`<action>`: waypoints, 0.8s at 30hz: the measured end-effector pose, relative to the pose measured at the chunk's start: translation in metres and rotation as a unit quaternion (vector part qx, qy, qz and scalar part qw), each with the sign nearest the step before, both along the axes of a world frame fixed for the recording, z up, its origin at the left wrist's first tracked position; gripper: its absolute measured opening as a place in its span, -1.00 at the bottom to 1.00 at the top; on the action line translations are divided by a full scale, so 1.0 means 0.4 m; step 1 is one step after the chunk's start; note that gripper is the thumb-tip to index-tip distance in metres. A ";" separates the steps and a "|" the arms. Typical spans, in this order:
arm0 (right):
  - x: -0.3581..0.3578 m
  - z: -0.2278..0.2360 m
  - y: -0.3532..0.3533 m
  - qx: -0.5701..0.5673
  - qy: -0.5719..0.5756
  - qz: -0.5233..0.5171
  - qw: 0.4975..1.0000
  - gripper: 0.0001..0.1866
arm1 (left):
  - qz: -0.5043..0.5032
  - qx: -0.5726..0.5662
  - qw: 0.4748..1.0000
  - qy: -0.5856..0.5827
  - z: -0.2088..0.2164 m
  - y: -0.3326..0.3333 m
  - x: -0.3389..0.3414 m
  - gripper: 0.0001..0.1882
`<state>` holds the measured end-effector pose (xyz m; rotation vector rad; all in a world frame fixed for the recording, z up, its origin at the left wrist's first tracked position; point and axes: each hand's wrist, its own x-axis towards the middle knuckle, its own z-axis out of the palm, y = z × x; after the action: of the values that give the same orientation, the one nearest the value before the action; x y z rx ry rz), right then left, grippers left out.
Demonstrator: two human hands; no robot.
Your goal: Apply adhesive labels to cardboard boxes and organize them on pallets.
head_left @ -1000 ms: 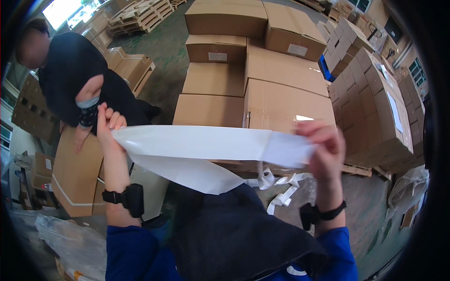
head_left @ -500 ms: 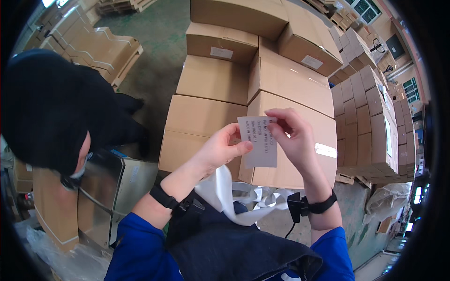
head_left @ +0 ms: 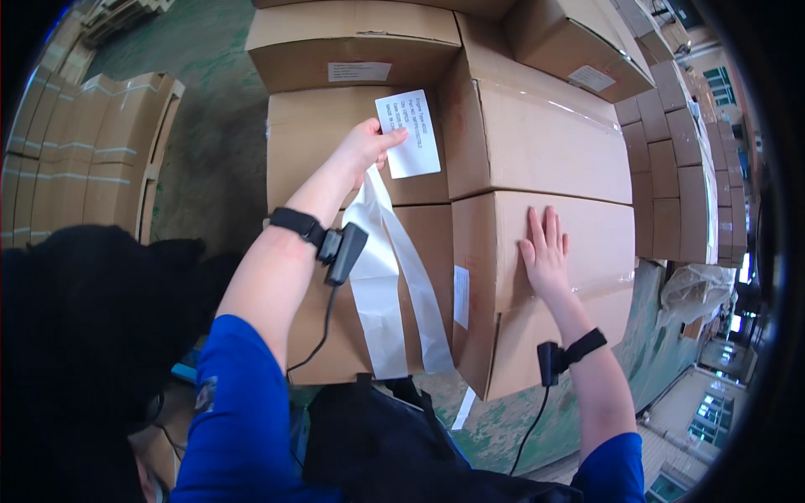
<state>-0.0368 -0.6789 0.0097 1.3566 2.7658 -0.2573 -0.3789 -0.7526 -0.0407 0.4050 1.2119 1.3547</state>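
- At the far left, a co-worker in dark clothing [head_left: 75, 335] fills the lower corner, below a strapped stack of boxes [head_left: 92, 159].
- The left hand [head_left: 359, 151] reaches up over the middle boxes, thumb and fingers clamped on the left edge of a white label [head_left: 417, 151]. The thumb lies across its printed face; the other fingers are curled, partly hidden.
- The label is tilted slightly, in front of a low box [head_left: 306, 126]; whether it touches the cardboard cannot be told.
- A long white paper strip [head_left: 375, 289] hangs from below the left hand in two bands; how it is gripped there is hidden.
- The right hand [head_left: 547, 261] rests palm down on top of a tall box [head_left: 591, 239], fingers extended and a little apart, thumb out to the side, holding nothing.
- Half a second ago both hands held the label, over the tall box; now the left alone has it, farther up and to the left, and the right has moved onto the cardboard.
- The strip, stretched level between the hands a second ago, now trails downward.
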 end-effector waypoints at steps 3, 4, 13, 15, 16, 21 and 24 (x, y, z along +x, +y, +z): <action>0.008 -0.032 -0.021 0.059 -0.049 -0.011 0.997 -0.47 | 0.020 -0.013 0.999 -0.028 -0.093 0.116 -0.018 -0.75; 0.004 -0.030 -0.024 0.064 -0.033 -0.009 0.997 -0.46 | 0.020 -0.018 0.999 -0.020 -0.116 0.146 -0.024 -0.75; 0.000 -0.019 -0.021 0.052 -0.044 0.002 0.998 -0.45 | 0.008 -0.030 0.999 -0.044 -0.243 0.300 -0.021 -0.70; -0.002 -0.017 -0.020 0.052 -0.041 0.005 0.998 -0.45 | 0.018 -0.029 0.998 -0.061 -0.264 0.311 -0.018 -0.68; -0.004 -0.017 -0.021 0.050 -0.038 0.008 0.998 -0.45 | 0.031 -0.028 0.996 -0.079 -0.274 0.313 -0.019 -0.67; -0.003 -0.017 -0.018 0.051 -0.027 0.010 0.998 -0.45 | 0.005 -0.044 0.996 -0.076 -0.259 0.325 -0.020 -0.65; -0.005 -0.017 -0.016 0.050 -0.028 0.009 0.998 -0.45 | 0.005 -0.043 0.996 -0.076 -0.252 0.330 -0.016 -0.62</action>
<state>-0.0390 -0.6851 0.0029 1.3368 2.7777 -0.0780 -0.3853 -0.6205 -0.1415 0.2298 1.1426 1.3126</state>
